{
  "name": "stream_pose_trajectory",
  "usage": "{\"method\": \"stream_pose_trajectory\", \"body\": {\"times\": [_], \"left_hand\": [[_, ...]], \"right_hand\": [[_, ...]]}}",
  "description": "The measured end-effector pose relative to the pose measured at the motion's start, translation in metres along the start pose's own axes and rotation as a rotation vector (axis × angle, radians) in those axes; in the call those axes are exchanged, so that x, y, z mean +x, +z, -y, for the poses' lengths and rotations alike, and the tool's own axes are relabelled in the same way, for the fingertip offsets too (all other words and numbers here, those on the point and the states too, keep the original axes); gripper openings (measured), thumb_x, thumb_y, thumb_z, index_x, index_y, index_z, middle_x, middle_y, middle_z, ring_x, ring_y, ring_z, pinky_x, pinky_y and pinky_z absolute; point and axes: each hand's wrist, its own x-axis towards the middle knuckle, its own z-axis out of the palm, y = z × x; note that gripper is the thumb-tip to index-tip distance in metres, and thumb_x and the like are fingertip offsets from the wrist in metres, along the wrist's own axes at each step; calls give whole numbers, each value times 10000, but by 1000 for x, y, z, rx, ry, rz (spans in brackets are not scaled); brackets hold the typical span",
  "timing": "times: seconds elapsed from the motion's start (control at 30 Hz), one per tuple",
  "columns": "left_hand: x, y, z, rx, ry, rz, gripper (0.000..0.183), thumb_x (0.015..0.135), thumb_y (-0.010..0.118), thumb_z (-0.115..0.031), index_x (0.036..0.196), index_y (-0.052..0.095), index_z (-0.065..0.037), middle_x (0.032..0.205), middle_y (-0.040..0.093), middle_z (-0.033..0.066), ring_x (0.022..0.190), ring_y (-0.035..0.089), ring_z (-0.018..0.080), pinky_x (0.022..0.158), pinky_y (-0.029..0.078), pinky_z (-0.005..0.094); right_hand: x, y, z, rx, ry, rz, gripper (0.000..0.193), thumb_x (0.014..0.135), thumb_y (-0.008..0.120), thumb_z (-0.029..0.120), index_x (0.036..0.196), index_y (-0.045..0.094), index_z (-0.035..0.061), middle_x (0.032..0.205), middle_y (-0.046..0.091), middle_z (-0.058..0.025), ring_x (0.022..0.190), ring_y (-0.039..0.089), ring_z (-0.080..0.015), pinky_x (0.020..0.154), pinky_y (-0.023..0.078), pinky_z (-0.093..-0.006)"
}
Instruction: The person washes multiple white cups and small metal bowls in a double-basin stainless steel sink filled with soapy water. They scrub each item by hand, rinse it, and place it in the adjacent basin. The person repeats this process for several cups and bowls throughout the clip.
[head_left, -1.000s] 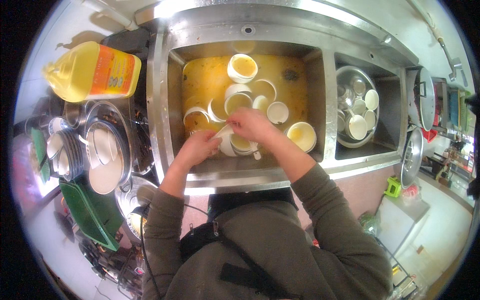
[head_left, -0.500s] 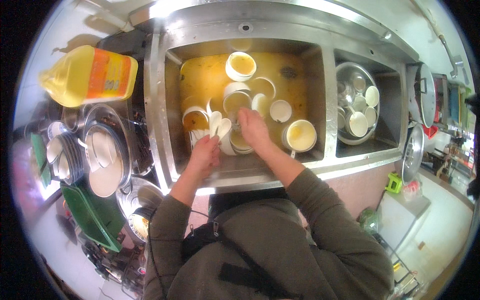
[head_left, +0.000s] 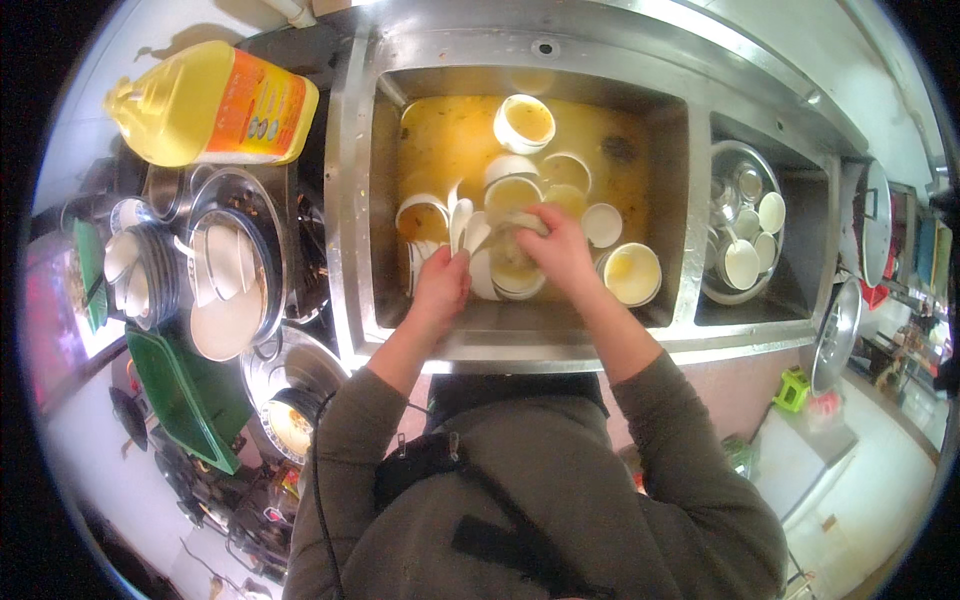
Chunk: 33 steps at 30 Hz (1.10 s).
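Over the near part of the large sink basin, my left hand (head_left: 441,285) is closed around the handles of several white spoons (head_left: 470,230), their bowls pointing up and away. My right hand (head_left: 555,245) is bent close beside them, fingers curled on a pale, blurred thing (head_left: 522,222) that I cannot make out. Below and between the hands, a white bowl (head_left: 518,280) lies partly hidden. Cloudy yellow water fills the basin. Around my hands sit a white bowl of yellow liquid (head_left: 632,275), a small white dish (head_left: 602,225) and a white bowl (head_left: 525,122) farther back.
In the right basin stands a metal bowl (head_left: 768,180) with several white dishes and spoons. A yellow jug (head_left: 215,105) is at the far left. Stacked plates (head_left: 150,275), a large plate stack (head_left: 232,325) and a green tub (head_left: 180,400) crowd the left side. The sink's steel rim (head_left: 600,352) runs before me.
The whole view has shifted, so the sink appears farther right and slightly higher. My right hand has stayed near the spoons, and the pale thing under its fingers shows more clearly.
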Motion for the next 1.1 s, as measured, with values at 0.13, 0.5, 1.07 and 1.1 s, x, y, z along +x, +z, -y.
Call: {"method": "stream_pose_trajectory", "body": {"times": [0.13, 0.5, 1.07, 1.1], "left_hand": [[-3, 21, 1, 4, 110, 163, 199, 1021, 515, -288, 1012, 564, -96, 650, 476, -16, 494, 422, 93, 413, 310, 264], [20, 13, -13, 490, 335, 82, 279, 985, 532, -273, 945, 600, -5, 681, 557, 52, 619, 503, 159, 580, 418, 350], [-1, 20, -13, 70, 189, -100, 192, 990, 518, -237, 934, 588, -67, 718, 517, -12, 629, 443, 107, 539, 359, 308], [0, 23, -14, 89, 204, -80, 193, 993, 521, -243, 943, 594, -71, 720, 518, -14, 633, 439, 100, 542, 353, 300]], "right_hand": [[-1, 16, 11, -217, -297, -110, 362, 797, 681, 166, 1143, 721, 66, 1320, 584, -219, 1187, 588, -401, 1010, 486, -456], [8, 39, 7, -379, -332, -54, 326, 799, 679, 178, 1096, 737, 58, 1321, 557, -248, 1199, 551, -425, 1019, 471, -473], [30, 1, 21, -287, -294, -185, 282, 798, 713, 187, 1031, 712, 29, 1260, 578, -202, 1065, 628, -392, 932, 520, -456], [21, 10, 20, -379, -453, -238, 276, 796, 714, 189, 1029, 725, 43, 1255, 585, -200, 1064, 631, -393, 932, 522, -457]]}}
